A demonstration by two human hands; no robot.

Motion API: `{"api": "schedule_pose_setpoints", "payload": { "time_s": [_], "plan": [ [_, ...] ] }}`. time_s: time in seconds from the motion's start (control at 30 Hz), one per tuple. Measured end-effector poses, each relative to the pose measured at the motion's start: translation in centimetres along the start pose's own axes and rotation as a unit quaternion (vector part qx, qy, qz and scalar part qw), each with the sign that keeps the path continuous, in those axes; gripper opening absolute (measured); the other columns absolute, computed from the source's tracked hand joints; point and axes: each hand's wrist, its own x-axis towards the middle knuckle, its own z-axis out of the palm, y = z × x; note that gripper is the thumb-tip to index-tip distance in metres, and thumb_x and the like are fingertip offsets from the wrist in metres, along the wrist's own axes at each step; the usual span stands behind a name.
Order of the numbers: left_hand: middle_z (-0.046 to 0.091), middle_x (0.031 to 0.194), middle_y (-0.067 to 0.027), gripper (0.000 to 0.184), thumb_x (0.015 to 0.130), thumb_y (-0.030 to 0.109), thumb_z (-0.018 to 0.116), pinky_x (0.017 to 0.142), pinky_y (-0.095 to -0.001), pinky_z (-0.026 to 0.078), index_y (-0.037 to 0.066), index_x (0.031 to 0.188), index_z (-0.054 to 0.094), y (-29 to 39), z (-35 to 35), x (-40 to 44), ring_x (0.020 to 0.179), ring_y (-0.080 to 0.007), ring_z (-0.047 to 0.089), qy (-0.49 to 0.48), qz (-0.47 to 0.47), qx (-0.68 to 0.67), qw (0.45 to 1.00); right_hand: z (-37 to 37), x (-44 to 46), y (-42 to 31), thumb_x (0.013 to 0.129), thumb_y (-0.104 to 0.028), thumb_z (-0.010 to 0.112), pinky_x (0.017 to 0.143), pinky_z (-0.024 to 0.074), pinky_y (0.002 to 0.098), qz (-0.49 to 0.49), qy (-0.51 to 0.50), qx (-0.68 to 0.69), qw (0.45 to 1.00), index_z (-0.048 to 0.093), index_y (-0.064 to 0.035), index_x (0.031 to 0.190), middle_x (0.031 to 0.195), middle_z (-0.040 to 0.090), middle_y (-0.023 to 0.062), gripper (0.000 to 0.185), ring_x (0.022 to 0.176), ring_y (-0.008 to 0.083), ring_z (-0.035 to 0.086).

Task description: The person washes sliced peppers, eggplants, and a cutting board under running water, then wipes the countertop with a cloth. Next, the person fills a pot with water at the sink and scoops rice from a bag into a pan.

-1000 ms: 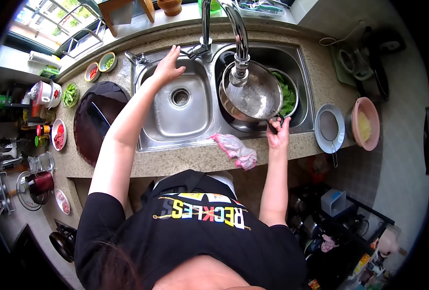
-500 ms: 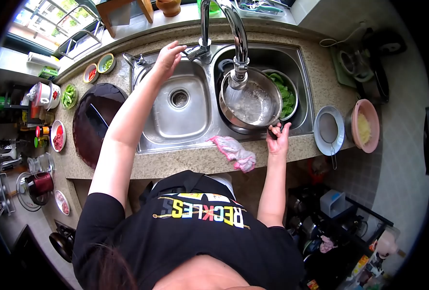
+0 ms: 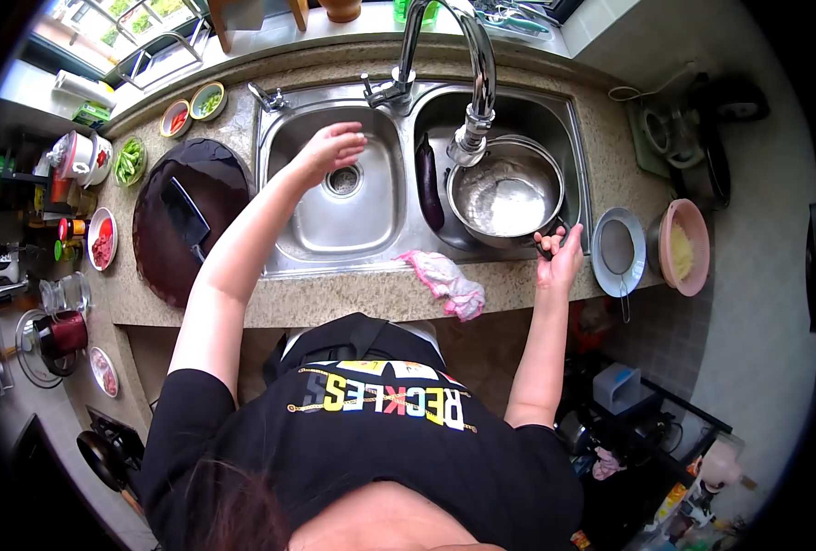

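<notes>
My right hand grips the dark handle of a steel pot in the right sink basin. The pot's shiny inside shows, and it covers most of what lies beneath it. Beside it, along the basin's left part, lies a long dark purple eggplant. The chrome faucet hangs over the pot's far rim, with no stream visible from it. Over the left basin, my left hand holds nothing, its fingers stretched out near the drain.
A cleaver lies on a round dark cutting board at left. A pink-edged cloth rests on the counter's front edge. To the right stand a strainer on a pale blue bowl and a pink bowl.
The pot has shifted right, revealing the eggplant and covering the bowl of green leaves. The water stream has stopped. My left hand has come away from the faucet lever, toward me.
</notes>
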Motion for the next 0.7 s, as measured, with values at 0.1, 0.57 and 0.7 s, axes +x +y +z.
{"api": "schedule_pose_setpoints", "payload": {
  "time_s": [0.1,0.57,0.7],
  "plan": [
    [0.06,0.108,-0.0089,0.043,0.085,0.024,0.059,0.082,-0.0246,0.048,0.005,0.122,0.048,-2.3,-0.7,-3.2,0.097,-0.0136,0.058,-0.006,-0.041,0.05,0.998,2.7,-1.1,0.3,0.095,-0.033,0.042,0.051,0.0525,0.0355,-0.141,-0.044,-0.191,0.97,0.045,-0.0018,0.077,0.048,0.037,0.0004,0.036,0.038,0.0114,0.039],
    [0.061,0.098,-0.0053,0.026,0.086,0.017,0.055,0.076,-0.0247,0.048,0.007,0.11,0.056,-12.6,-0.3,-13.1,0.089,-0.0126,0.058,-0.005,-0.131,-0.051,0.99,7.6,-4.0,0.4,0.089,-0.027,0.053,0.047,0.0427,0.0426,-0.556,-0.078,-0.663,0.496,0.05,-0.0051,0.074,0.06,0.056,0.0158,0.027,0.051,0.0337,0.056],
    [0.06,0.098,-0.0051,0.026,0.086,0.017,0.055,0.077,-0.0243,0.047,0.007,0.11,0.055,-12.8,-0.6,-14.1,0.089,-0.0124,0.058,-0.003,-0.11,-0.038,0.993,8.2,-4.7,-0.7,0.088,-0.03,0.053,0.045,0.045,0.0409,-0.592,-0.061,-0.709,0.378,0.045,-0.0085,0.071,0.056,0.055,0.0128,0.029,0.05,0.0312,0.057]
  ]
}}
